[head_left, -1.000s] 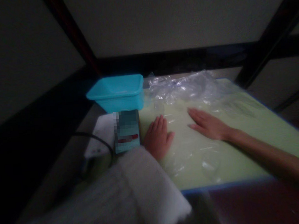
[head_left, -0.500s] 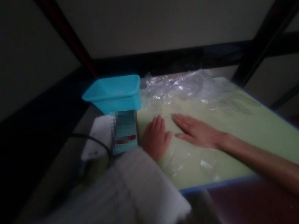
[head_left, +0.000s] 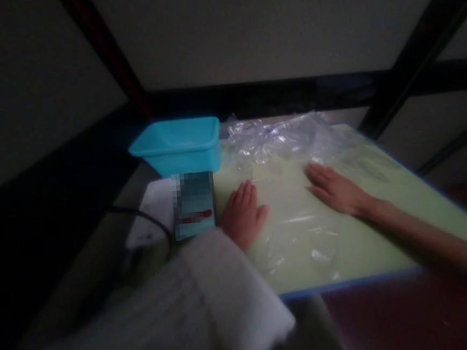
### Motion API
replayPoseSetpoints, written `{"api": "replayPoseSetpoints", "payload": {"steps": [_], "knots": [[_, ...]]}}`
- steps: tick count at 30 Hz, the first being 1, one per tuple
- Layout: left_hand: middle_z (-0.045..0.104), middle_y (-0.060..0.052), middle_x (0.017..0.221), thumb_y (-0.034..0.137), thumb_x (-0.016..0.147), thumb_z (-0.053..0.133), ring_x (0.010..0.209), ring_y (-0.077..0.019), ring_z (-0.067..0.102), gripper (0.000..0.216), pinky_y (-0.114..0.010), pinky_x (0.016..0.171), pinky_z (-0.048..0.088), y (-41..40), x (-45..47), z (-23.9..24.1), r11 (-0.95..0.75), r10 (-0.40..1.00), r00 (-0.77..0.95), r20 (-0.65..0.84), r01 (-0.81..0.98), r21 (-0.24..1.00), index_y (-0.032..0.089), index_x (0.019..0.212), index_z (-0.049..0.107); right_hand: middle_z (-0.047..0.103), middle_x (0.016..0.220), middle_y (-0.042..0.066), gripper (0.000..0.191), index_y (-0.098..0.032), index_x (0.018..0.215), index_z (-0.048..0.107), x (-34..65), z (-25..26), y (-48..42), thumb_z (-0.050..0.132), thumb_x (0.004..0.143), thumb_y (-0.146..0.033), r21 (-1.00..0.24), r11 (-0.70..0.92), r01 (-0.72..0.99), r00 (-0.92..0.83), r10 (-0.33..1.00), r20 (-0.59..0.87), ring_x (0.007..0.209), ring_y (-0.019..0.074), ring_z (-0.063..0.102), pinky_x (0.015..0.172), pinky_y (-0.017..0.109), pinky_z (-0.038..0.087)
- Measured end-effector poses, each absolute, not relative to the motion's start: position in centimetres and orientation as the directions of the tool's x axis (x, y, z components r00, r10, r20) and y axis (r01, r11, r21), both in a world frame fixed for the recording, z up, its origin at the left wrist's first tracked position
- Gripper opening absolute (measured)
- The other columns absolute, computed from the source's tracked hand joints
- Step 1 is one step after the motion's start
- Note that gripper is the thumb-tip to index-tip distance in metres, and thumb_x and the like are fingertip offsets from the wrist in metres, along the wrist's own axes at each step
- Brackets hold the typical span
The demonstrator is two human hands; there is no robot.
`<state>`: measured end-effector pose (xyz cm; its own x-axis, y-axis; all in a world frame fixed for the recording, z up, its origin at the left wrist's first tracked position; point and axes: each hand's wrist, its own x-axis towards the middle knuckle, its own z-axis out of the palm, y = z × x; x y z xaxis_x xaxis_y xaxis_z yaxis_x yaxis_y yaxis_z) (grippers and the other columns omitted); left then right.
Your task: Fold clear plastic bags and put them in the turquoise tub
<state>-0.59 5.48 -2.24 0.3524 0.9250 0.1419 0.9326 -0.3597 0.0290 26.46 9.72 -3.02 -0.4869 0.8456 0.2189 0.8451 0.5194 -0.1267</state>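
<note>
A clear plastic bag (head_left: pixel 299 240) lies flat on the pale yellow-green tabletop (head_left: pixel 387 233), thin and see-through with a few shiny creases. My left hand (head_left: pixel 242 214) rests palm down at the bag's left side, fingers stretched forward and thumb out to the right. To the right, my right hand (head_left: pixel 334 188) is flat with its fingers pointing left, at or near the bag's right side. Neither hand grips anything. Where exactly the bag's edges run is hard to make out.
Crumpled clear plastic (head_left: pixel 295 135) is heaped at the table's back. A turquoise basin (head_left: pixel 187 159) stands at the back left. Before it are a blurred-out boxy item (head_left: pixel 195 199), a white flat object (head_left: pixel 151 214) and a dark cable (head_left: pixel 148 215). Blue edging rims the table.
My right hand has slid rightward across the plastic, away from my left hand, leaving the bag's middle uncovered. My left hand has stayed in place.
</note>
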Motion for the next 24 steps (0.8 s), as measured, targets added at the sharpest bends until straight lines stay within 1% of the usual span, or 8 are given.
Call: {"api": "replayPoseSetpoints", "payload": {"steps": [2,4,6,8,14,18,21,24], "knots": [[0.033,-0.02,0.148,0.035,0.095,0.037,0.138,-0.028,0.031,0.053,-0.041,0.113,0.027,5.5,-0.5,-2.2,-0.36,0.926,0.352,0.139,0.932,0.035,0.001,0.135,0.04,0.028,0.151,0.011,0.061,-0.017,0.148,0.024,24.9,-2.0,8.9,0.025,0.096,-0.05,-0.155,0.549,0.821,-0.51,0.828,0.231,0.139,0.0289,0.023,0.113,0.05,0.024],[0.033,-0.02,0.147,0.035,0.095,0.037,0.138,-0.0278,0.031,0.053,-0.041,0.113,0.028,5.4,-0.5,-2.2,-0.365,0.922,0.356,0.152,0.93,0.039,0.001,0.135,0.041,0.026,0.152,0.011,0.062,-0.017,0.149,0.02,22.6,-1.3,7.8,0.026,0.096,-0.05,-0.193,0.627,0.755,-0.578,0.775,0.256,0.139,0.0276,0.024,0.113,0.049,0.024],[0.034,-0.019,0.147,0.034,0.094,0.037,0.137,-0.0277,0.032,0.052,-0.042,0.112,0.028,5.4,-0.6,-2.3,-0.367,0.919,0.355,0.172,0.929,0.039,0.002,0.134,0.041,0.024,0.152,0.012,0.062,-0.015,0.149,0.02,20.3,-1.3,6.7,0.026,0.097,-0.048,-0.194,0.719,0.667,-0.68,0.694,0.235,0.14,0.0265,0.023,0.114,0.048,0.023],[0.035,-0.019,0.147,0.034,0.095,0.036,0.137,-0.0279,0.033,0.051,-0.042,0.112,0.028,5.4,-0.6,-2.3,-0.363,0.92,0.351,0.177,0.931,0.038,0.002,0.134,0.042,0.026,0.151,0.015,0.063,-0.013,0.149,0.02,18.9,-1.9,6.0,0.025,0.097,-0.048,-0.178,0.764,0.62,-0.739,0.645,0.194,0.139,0.0256,0.024,0.114,0.047,0.023],[0.032,-0.02,0.148,0.036,0.095,0.035,0.138,-0.0278,0.03,0.054,-0.041,0.113,0.026,5.4,-0.7,-2.3,-0.373,0.92,0.365,0.144,0.927,0.029,0.0,0.136,0.038,0.023,0.152,0.01,0.063,-0.017,0.15,0.014,22.7,-3.5,5.9,0.026,0.097,-0.049,-0.119,0.706,0.698,-0.685,0.707,0.175,0.141,0.0232,0.019,0.115,0.043,0.022],[0.032,-0.019,0.149,0.035,0.094,0.036,0.139,-0.0284,0.029,0.054,-0.042,0.113,0.027,5.5,-0.7,-2.4,-0.37,0.919,0.36,0.157,0.929,0.034,0.001,0.135,0.04,0.026,0.151,0.008,0.061,-0.02,0.15,0.013,27.3,-3.6,6.0,0.025,0.097,-0.048,-0.078,0.612,0.787,-0.593,0.785,0.179,0.139,0.0242,0.023,0.113,0.047,0.026],[0.029,-0.018,0.15,0.033,0.093,0.038,0.14,-0.0298,0.024,0.053,-0.049,0.113,0.024,5.5,-0.9,-2.2,-0.379,0.904,0.358,0.233,0.924,0.055,0.004,0.137,0.037,0.027,0.151,0.009,0.059,-0.02,0.149,0.017,28.8,-3.3,5.8,0.025,0.097,-0.047,-0.076,0.573,0.816,-0.553,0.813,0.183,0.138,0.0253,0.025,0.112,0.049,0.026],[0.024,-0.015,0.152,0.029,0.09,0.042,0.143,-0.0288,0.015,0.058,-0.052,0.114,0.017,4.8,-0.8,-1.3,-0.51,0.826,0.452,0.338,0.854,0.106,0.007,0.142,0.029,0.027,0.151,0.009,0.055,-0.019,0.148,0.022,28.8,-2.9,5.4,0.025,0.098,-0.042,-0.111,0.564,0.818,-0.533,0.817,0.219,0.139,0.0251,0.025,0.112,0.051,0.025]]}}
